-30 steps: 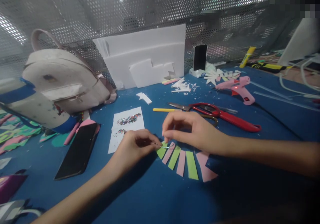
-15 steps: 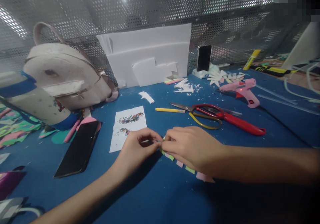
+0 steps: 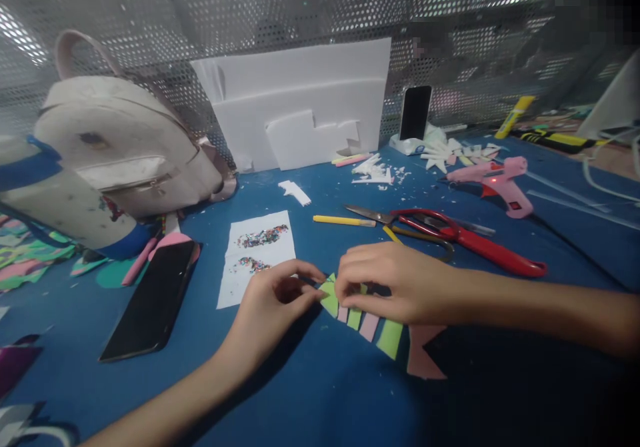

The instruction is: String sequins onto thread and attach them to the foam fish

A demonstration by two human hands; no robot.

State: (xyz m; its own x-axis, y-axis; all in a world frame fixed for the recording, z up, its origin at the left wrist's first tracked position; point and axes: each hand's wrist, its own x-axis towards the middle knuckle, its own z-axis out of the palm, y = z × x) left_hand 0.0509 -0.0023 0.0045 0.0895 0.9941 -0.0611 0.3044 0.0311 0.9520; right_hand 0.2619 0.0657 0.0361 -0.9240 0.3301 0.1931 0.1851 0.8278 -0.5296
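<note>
A fish-bone shaped craft of green and pink pieces (image 3: 393, 338) lies between my hands, its pointed green head to the left and a pink notched tail to the right. My left hand (image 3: 275, 294) has thumb and forefinger closed at the tip of the green head. My right hand (image 3: 395, 280) curls over the upper side of the piece, fingertips pinching it just behind the head and hiding its spine. Beyond my left hand, a white paper sheet (image 3: 235, 234) holds two piles of multicoloured glitter or sequins (image 3: 263, 236).
Behind my right hand lie red-handled scissors (image 3: 373, 212), a yellow pen (image 3: 343, 220), a red-handled tool (image 3: 500, 250) and a pink glue gun (image 3: 510, 184) with a lit red light. A phone (image 3: 150, 300), bottle (image 3: 75, 200) and backpack (image 3: 115, 127) stand or lie left. White boards (image 3: 300, 74) lean behind.
The craft piece has turned to show more of its face, with the green head and pink tail now visible. My right hand has shifted slightly right and up; the left still pinches the head.
</note>
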